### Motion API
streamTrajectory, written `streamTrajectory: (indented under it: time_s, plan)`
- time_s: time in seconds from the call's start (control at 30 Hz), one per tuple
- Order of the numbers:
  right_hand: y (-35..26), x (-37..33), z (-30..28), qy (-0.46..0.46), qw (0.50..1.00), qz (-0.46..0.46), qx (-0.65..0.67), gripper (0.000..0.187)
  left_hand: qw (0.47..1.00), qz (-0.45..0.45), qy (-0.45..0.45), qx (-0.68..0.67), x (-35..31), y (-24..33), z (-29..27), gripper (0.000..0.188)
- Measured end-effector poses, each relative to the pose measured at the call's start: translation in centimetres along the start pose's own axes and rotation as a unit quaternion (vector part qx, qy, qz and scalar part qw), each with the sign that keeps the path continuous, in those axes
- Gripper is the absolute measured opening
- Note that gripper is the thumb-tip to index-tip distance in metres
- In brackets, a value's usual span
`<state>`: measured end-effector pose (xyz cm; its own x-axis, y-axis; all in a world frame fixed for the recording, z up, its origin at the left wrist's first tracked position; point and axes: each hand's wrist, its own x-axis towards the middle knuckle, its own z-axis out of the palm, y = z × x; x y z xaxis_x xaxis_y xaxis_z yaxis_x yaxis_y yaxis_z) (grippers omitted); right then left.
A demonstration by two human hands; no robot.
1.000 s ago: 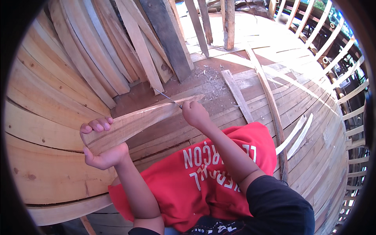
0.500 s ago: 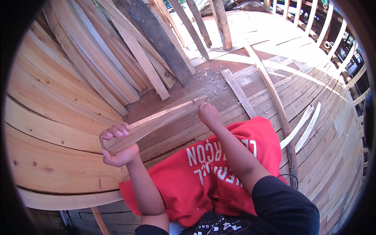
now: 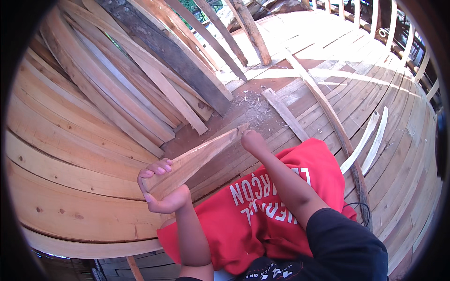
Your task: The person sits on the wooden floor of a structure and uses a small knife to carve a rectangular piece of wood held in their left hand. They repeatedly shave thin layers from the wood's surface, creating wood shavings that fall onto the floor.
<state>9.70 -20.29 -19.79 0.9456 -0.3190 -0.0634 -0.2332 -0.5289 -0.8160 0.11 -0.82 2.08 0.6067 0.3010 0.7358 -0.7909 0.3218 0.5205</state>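
Right hand [image 3: 253,142] has slid to narrow tip of pale, tapered wooden board [image 3: 192,165]; fist curled tight, contents hidden. Left hand [image 3: 170,200] grips wide end; board points two o'clock from there, over brown plank floor [image 3: 220,172].

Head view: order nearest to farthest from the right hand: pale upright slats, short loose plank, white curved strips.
From the right hand:
1. Short loose plank, just beyond it, slightly right.
2. White curved strips, farther right on the floor.
3. Pale upright slats, at the upper right.
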Motion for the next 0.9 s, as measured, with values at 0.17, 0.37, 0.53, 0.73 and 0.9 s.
streamTrajectory:
  time_s: [0.17, 0.37, 0.53, 0.73, 0.9]
  plan:
    - [-13.0, -7.8, -5.5, -0.125, 0.991, -0.002, 0.056, 0.049, 0.997, -0.024, 0.077, 0.017, 0.4, 0.2, -0.7, 0.039]
    - [-0.4, -0.8, -2.5, -0.05, 0.997, 0.045, 0.02, 0.052, 1.0, -0.007, 0.015, -0.002, 0.5, 0.1, -0.2, 0.042]
    - [-11.1, -6.2, -5.1, -0.117, 0.992, 0.009, 0.04, 0.047, 0.998, -0.02, 0.053, 0.011, 0.3, 0.3, -0.9, 0.039]
    - [1.3, 0.3, -0.4, -0.035, 0.999, 0.023, -0.012, 0.052, 0.985, -0.025, -0.156, -0.068, 1.2, 0.1, -1.4, 0.042]
    - [-9.8, -6.4, -5.0, -0.116, 0.992, 0.004, 0.039, 0.048, 0.968, -0.06, -0.23, -0.079, 2.6, 0.4, -4.3, 0.04]
